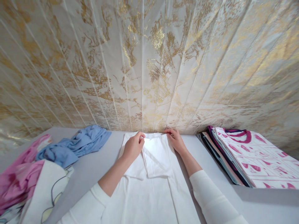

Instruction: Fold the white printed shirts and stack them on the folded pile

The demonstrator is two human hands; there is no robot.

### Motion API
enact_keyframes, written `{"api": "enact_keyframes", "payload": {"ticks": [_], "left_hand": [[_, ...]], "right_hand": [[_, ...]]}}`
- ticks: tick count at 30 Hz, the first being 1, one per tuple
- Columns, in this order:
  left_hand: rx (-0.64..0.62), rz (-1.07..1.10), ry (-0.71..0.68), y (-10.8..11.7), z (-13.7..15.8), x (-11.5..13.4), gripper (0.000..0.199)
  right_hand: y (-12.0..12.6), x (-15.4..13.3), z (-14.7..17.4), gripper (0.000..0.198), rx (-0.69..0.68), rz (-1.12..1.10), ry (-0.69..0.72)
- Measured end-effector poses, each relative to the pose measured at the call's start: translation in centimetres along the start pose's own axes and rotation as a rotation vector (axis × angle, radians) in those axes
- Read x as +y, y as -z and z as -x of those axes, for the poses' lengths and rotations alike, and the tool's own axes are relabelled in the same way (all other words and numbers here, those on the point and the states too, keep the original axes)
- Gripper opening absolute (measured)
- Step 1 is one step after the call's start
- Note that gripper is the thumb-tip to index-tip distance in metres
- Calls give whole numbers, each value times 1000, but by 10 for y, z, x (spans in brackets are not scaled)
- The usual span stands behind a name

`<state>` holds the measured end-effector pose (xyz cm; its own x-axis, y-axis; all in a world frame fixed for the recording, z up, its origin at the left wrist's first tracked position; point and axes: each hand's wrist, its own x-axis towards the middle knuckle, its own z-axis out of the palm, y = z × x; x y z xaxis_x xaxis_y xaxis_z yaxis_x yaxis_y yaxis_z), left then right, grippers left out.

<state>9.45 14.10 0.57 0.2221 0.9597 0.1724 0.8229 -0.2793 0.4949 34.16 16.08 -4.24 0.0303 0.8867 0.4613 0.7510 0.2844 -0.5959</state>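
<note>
White garment (151,196) looked light, limp; left hand (133,145) and right hand (176,141), curled, pinched its twelve-o'clock edge, seemingly the best hold

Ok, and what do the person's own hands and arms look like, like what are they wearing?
Both the left hand and right hand are bare, with no gloves, watch or bracelet visible. The left sleeve and right sleeve are plain white, ending partway along the forearms.
</note>
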Motion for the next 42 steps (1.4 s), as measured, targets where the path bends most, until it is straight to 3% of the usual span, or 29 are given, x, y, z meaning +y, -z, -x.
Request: {"api": "enact_keyframes", "payload": {"ticks": [8,14,21,24,27,29,31,35,42], "left_hand": [[-50,-34,-33,36,10,15,20],[-156,-233,72,19,13,-3,18],[-204,-266,68,16,12,-6,19],[-211,-252,77,18,12,-6,18],[-225,-237,89,18,12,-5,14],[-239,-230,93,18,12,-5,17],[-247,-228,96,17,13,-5,24],[-244,-235,97,15,13,-5,25],[-218,-234,80,13,14,-4,11]], "right_hand": [[-1,-8,-3,28,-34,98,19],[-1,-18,-2,17,-49,177,70],[6,-47,9,37,-14,102,64],[10,-82,35,38,-117,19,111],[18,-119,73,44,-308,-43,204],[22,-134,96,52,-427,20,280],[21,-139,112,55,-458,142,314],[13,-131,119,43,-375,287,333],[23,-114,126,33,-153,39,201]]}}
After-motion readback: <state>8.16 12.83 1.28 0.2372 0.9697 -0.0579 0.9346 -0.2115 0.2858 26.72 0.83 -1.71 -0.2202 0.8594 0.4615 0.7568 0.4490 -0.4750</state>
